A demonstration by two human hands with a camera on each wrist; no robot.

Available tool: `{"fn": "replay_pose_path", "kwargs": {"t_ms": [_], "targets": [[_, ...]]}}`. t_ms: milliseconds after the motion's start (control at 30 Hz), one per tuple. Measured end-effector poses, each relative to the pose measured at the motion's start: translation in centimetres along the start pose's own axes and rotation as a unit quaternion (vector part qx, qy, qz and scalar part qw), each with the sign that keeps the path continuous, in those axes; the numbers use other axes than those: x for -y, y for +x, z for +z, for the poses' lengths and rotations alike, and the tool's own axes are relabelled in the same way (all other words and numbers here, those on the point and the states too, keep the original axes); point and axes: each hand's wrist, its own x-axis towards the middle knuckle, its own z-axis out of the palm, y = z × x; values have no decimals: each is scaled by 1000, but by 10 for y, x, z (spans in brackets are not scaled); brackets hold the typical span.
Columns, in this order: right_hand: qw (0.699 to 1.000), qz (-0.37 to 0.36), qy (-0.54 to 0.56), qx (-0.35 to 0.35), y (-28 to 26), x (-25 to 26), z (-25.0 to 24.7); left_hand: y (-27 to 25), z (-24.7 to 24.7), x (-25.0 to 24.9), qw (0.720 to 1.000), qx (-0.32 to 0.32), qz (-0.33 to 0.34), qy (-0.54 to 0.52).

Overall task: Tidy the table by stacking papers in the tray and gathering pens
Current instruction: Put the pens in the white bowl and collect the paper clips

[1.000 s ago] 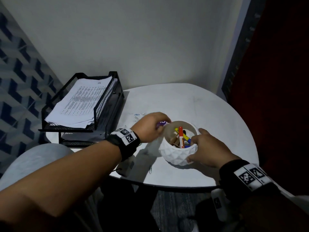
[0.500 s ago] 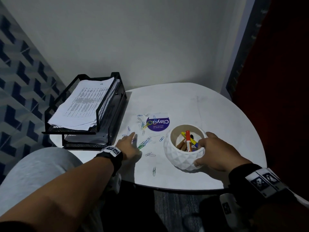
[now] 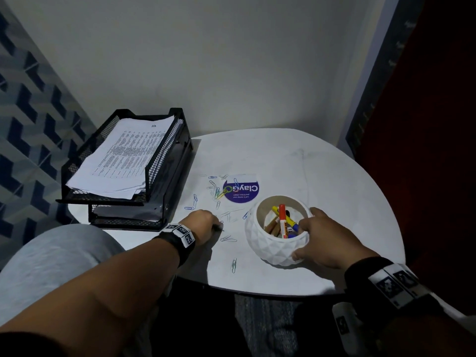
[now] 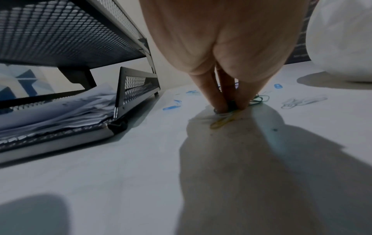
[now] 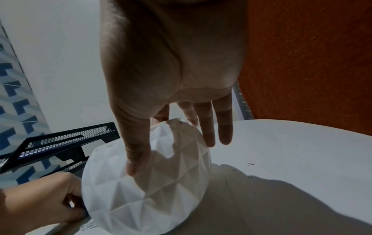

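**A:** Papers (image 3: 117, 161): one stack, lying in the top tier of the black mesh tray (image 3: 164, 153) at the back left of the table (image 3: 322, 171). The left wrist view shows more sheets in the lower tier. We count this part as done; no loose sheet lies on the table, only a round purple sticker (image 3: 240, 190).

**B:** Pens (image 3: 282, 220): several, red, yellow and blue among them, standing together in the white faceted bowl (image 3: 275, 249) at the front right. We see none loose on the table, so that part looks done as well.

**A:** Paper clips (image 3: 228, 238): many, assorted colours, scattered between tray and bowl. These are what is left, as we judge it.

**B:** Left hand (image 3: 203, 224): down on the table just beside the tray's front corner. In the left wrist view its fingertips (image 4: 219, 105) are drawn together, pinching a small cluster of clips (image 4: 225, 118), yellow and green among them, against the surface.

**A:** Right hand (image 3: 325, 242): steadying the bowl, thumb down its near wall, fingers (image 5: 208, 127) spread loosely and fairly straight over the rim and far side. It rests on the bowl rather than clamping it.

**B:** Outstanding: clips to be collected, probably into the bowl. Expect slow picking, since they lie flat and some are tangled.
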Motion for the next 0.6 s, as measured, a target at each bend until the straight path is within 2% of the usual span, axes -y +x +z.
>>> {"fn": "replay_pose_path", "kwargs": {"t_ms": [133, 200, 267, 333, 400, 467, 600], "targets": [[1000, -1, 6, -1, -1, -1, 1, 5, -5, -4, 999, 3, -48, -8], [1000, -2, 4, -2, -1, -1, 0, 4, -11, -1, 996, -11, -81, -48], [1000, -3, 0, -1, -1, 0, -1, 4, -22, 3, 985, -58, -112, -116], [1000, -4, -2, -3, 0, 1, -2, 5, -40, 2, 963, -103, -121, -217], [1000, -4, 4, -5, 1, 3, -3, 6, -66, -13, 943, -128, -77, -297], [1000, -5, 7, -5, 1, 5, -3, 5, -96, -39, 934, -141, -16, -328], [1000, 2, 0, -7, 1, 6, -4, -4, -130, -93, 960, -102, 106, -238]]}}
